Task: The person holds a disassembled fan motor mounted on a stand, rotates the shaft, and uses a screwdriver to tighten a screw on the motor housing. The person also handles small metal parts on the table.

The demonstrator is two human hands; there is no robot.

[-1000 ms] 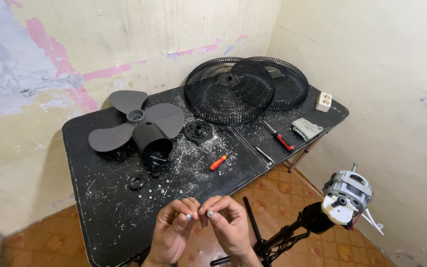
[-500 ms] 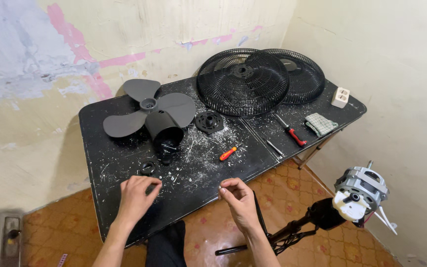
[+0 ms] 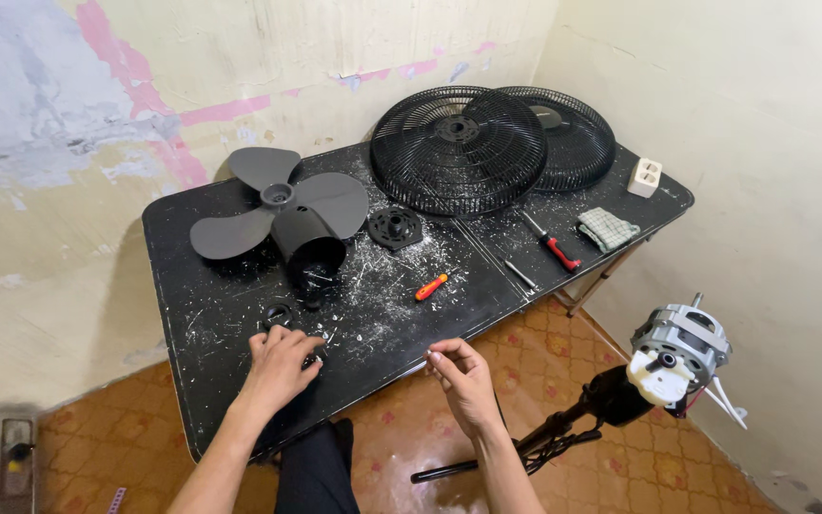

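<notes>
Two bare hands work at the near edge of the scratched black folding table (image 3: 211,381). Largest on it, at twelve o'clock from the hands, lie two round black wire fan guards (image 3: 459,152), with the grey three-bladed fan propeller (image 3: 278,205) at eleven. A small black plastic ring (image 3: 279,314) sits just beyond the left hand (image 3: 278,366), at its twelve o'clock; that hand rests palm down, fingers curled over something small I cannot make out. The right hand (image 3: 463,376) hovers off the table edge, thumb and forefinger pinched on a tiny pale piece, too small to name. The ring lies far nearer the left hand.
</notes>
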